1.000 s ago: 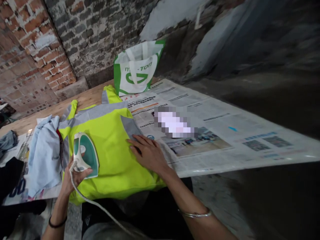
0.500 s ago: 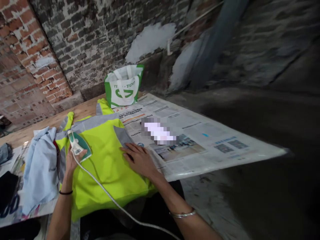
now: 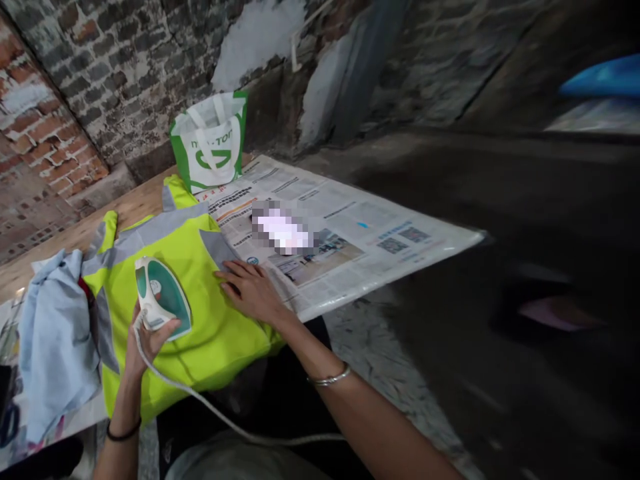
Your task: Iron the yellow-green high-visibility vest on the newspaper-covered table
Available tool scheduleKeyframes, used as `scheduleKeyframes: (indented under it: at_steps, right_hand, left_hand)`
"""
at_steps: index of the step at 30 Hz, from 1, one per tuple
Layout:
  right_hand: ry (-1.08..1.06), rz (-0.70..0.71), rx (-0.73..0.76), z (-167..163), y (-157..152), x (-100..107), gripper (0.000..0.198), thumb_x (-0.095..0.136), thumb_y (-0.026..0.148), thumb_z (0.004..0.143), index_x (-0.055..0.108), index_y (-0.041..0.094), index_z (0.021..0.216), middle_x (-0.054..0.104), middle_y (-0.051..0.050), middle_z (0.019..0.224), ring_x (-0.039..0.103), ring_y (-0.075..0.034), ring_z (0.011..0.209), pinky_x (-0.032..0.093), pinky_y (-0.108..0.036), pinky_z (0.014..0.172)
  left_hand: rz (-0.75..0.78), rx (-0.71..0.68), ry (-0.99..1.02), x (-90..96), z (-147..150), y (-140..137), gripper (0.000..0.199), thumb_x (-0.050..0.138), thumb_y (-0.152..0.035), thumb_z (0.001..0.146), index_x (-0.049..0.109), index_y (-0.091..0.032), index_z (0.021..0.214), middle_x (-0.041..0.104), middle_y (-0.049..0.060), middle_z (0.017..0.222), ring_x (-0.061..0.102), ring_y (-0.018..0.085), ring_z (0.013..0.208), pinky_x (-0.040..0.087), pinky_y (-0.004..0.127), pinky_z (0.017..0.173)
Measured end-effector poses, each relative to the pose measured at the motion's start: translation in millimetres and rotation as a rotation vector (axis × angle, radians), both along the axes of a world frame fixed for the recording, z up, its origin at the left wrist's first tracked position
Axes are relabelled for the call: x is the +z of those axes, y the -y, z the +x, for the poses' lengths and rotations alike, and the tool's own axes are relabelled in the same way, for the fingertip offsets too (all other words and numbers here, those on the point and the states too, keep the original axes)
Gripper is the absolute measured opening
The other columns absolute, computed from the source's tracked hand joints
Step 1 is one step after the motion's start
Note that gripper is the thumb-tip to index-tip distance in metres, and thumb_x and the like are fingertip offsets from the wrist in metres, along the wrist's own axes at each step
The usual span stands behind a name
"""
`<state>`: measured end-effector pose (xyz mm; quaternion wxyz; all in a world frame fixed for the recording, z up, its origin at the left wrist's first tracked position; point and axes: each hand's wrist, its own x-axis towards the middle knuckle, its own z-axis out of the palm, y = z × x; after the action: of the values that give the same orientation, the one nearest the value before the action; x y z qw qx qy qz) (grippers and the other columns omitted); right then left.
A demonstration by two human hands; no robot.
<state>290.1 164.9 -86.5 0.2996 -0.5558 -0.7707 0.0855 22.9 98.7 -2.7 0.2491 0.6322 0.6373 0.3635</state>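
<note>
My left hand (image 3: pixel 149 343) is wrapped around the handle of a white and teal clothes iron (image 3: pixel 173 300). The iron rests on a bright yellow high-visibility garment (image 3: pixel 193 250) with grey reflective strips, spread over the table. Its pale cord (image 3: pixel 200 398) runs from the handle across my lap to the right. My right hand (image 3: pixel 257 293) lies flat on the garment's right side, by a grey strip, fingers stretched out and holding nothing. The iron's underside is hidden against the cloth.
Light blue cloth (image 3: pixel 57 340) lies left of the garment. A green and white bag (image 3: pixel 213 143) stands at the back. Newspaper (image 3: pixel 345 213) under clear plastic covers the table's right part, bearing a blurred-out bright object (image 3: pixel 283 228). A brick wall (image 3: pixel 130 73) rises behind.
The iron has moved right across the garment, from near its left grey strip onto the yellow middle. My right hand stays in place. The view has turned to the right.
</note>
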Motion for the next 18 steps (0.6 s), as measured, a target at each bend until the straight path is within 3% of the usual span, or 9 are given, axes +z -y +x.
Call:
scheduleKeyframes:
  at_steps: [4,7,12,15,18]
  right_hand:
    - [0.000,-0.011,0.003,-1.2,-1.8,1.0,0.039,0.050,0.030,0.106,0.073,0.028,0.137,0.063,-0.009,0.153,0.051,-0.029,0.144,0.039,-0.049,0.115]
    - [-0.011,-0.010,0.003,-1.9,-2.9,3.1,0.038,0.051,0.029,0.105,0.073,0.028,0.136,0.064,-0.009,0.152,0.052,-0.029,0.144,0.039,-0.050,0.115]
    - [-0.032,-0.012,0.025,-0.9,-1.9,8.8,0.039,0.050,0.029,0.106,0.073,0.027,0.137,0.063,-0.010,0.153,0.052,-0.030,0.144,0.039,-0.051,0.116]
    - [-0.047,-0.005,0.027,0.1,-0.8,10.0,0.041,0.048,0.029,0.107,0.071,0.028,0.141,0.063,-0.010,0.153,0.051,-0.031,0.144,0.037,-0.054,0.117]
    - [-0.056,-0.005,0.024,0.3,0.4,10.0,0.044,0.046,0.026,0.107,0.069,0.028,0.144,0.062,-0.011,0.153,0.050,-0.031,0.145,0.036,-0.054,0.117]
  left_hand:
    - [0.013,0.038,0.009,6.7,5.5,-51.0,0.070,0.083,-0.055,0.069,0.066,-0.019,0.126,0.075,0.013,0.119,0.074,0.029,0.101,0.063,0.046,0.090]
    - [0.043,0.074,-0.013,9.2,13.3,-68.3,0.064,0.082,-0.052,0.070,0.066,-0.022,0.124,0.075,0.009,0.114,0.074,0.029,0.101,0.063,0.045,0.092]
    - [0.056,0.070,-0.052,3.2,24.1,-34.8,0.064,0.082,-0.054,0.074,0.067,-0.022,0.128,0.073,0.012,0.128,0.074,0.031,0.105,0.064,0.046,0.092]
    - [0.017,0.005,-0.067,-4.7,29.6,-2.7,0.068,0.085,-0.053,0.072,0.068,-0.022,0.130,0.068,0.014,0.139,0.074,0.031,0.110,0.064,0.043,0.094]
    - [-0.021,-0.073,-0.050,-12.0,38.0,8.9,0.073,0.088,-0.053,0.072,0.066,-0.022,0.134,0.064,0.014,0.148,0.073,0.029,0.112,0.063,0.040,0.094]
